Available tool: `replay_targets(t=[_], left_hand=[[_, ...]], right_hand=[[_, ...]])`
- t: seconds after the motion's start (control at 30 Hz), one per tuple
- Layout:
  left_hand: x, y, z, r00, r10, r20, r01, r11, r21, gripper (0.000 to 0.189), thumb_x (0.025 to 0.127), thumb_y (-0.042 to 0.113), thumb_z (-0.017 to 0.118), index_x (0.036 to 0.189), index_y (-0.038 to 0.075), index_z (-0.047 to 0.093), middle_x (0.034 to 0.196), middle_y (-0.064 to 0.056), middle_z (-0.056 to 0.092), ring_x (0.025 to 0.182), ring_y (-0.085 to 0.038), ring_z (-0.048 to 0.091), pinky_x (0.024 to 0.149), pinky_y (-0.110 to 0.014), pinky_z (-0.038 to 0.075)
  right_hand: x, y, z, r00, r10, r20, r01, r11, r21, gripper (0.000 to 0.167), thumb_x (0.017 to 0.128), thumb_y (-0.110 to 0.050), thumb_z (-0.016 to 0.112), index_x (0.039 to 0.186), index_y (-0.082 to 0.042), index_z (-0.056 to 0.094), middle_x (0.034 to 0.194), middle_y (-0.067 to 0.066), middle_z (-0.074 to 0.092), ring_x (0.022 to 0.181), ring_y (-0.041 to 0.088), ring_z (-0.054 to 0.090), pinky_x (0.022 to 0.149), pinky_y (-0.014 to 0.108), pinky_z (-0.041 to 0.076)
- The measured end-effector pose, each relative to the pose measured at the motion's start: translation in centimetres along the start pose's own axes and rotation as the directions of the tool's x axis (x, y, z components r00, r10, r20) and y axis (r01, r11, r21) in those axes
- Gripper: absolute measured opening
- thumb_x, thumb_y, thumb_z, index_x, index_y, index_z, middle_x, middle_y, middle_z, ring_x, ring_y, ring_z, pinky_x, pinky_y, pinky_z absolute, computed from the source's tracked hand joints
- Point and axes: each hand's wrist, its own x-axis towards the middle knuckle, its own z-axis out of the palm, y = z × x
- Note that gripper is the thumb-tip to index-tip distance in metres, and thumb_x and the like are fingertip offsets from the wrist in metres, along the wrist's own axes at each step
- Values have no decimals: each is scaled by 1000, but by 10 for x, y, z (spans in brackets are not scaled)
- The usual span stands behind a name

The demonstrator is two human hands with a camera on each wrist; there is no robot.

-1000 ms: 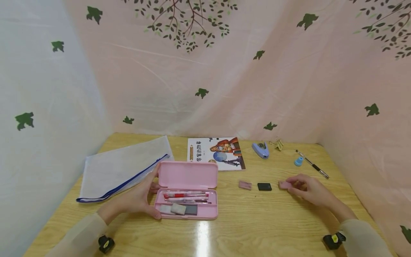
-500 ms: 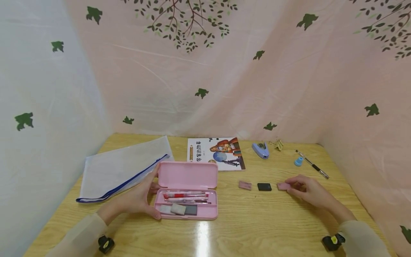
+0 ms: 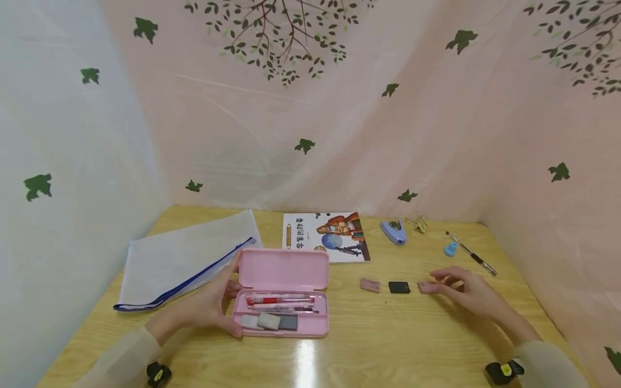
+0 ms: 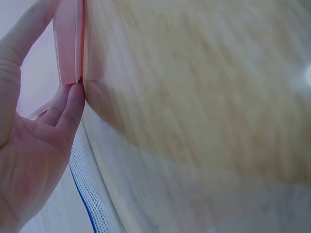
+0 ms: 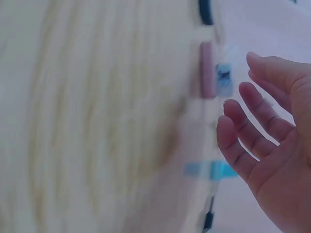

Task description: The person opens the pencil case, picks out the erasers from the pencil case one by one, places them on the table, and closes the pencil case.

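An opened pink pencil case lies at the centre left with its lid raised. Inside are several pens in the back part and erasers in the front part. My left hand grips its left side, thumb at the front corner and fingers behind the lid. In the left wrist view, fingertips touch the case edge. To the right, a pink eraser lies at my right hand's fingertips. The right wrist view shows those fingers loosely bent, apart from the pink eraser.
Left of that eraser lie a black eraser and another pink block in a row. Farther back are a booklet, a blue-purple hole punch, gold binder clips, a blue cone and a pen. A zip pouch lies left.
The right hand has slid the pink eraser slightly left toward the black one, and its fingers are now off it. The left hand keeps its hold; the head view has tilted up a little.
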Motion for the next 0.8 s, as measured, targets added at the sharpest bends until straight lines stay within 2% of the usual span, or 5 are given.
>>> replay_targets(t=[0.17, 0.3, 0.4, 0.57, 0.8], left_hand=[[-1, 0, -1, 1000, 1, -15, -1, 1000, 8, 150, 66, 34, 98, 160, 31, -19, 161, -15, 18, 124, -25, 57, 106, -39, 46], [0, 0, 0, 1000, -11, 0, 11, 1000, 3, 148, 69, 33, 96, 161, 27, -19, 161, -15, 17, 125, -24, 56, 106, -34, 45], [1, 0, 0, 1000, 2, 4, -1, 1000, -3, 148, 68, 32, 97, 160, 29, -19, 161, -16, 18, 125, -26, 56, 106, -33, 45], [0, 0, 1, 1000, 9, -6, -9, 1000, -5, 148, 68, 31, 97, 159, 34, -19, 163, -18, 15, 125, -27, 56, 105, -35, 46], [3, 0, 2, 1000, 25, -8, -25, 1000, -6, 149, 66, 32, 98, 160, 35, -18, 163, -18, 16, 126, -28, 57, 105, -38, 47]], right_hand=[[4, -25, 5, 994, -105, -36, 106, 994, 33, 33, 97, -14, 71, 129, -5, 66, 116, 13, 67, 94, 10, 64, 73, 29, 58], [7, -50, 11, 975, -217, -44, 220, 973, 66, 30, 96, -7, 70, 126, -9, 68, 110, 9, 68, 90, 11, 65, 71, 29, 58], [10, -68, 17, 962, -270, -37, 272, 958, 94, 30, 96, -4, 69, 125, -12, 68, 108, 4, 67, 89, 13, 65, 71, 29, 58], [19, -92, 30, 948, -318, -7, 316, 940, 127, 33, 96, -5, 70, 127, -15, 68, 109, -3, 66, 89, 13, 64, 71, 29, 58], [28, -125, 64, 909, -414, 50, 397, 896, 199, 41, 96, -10, 72, 135, -11, 62, 114, 0, 67, 91, 17, 67, 70, 30, 59]])
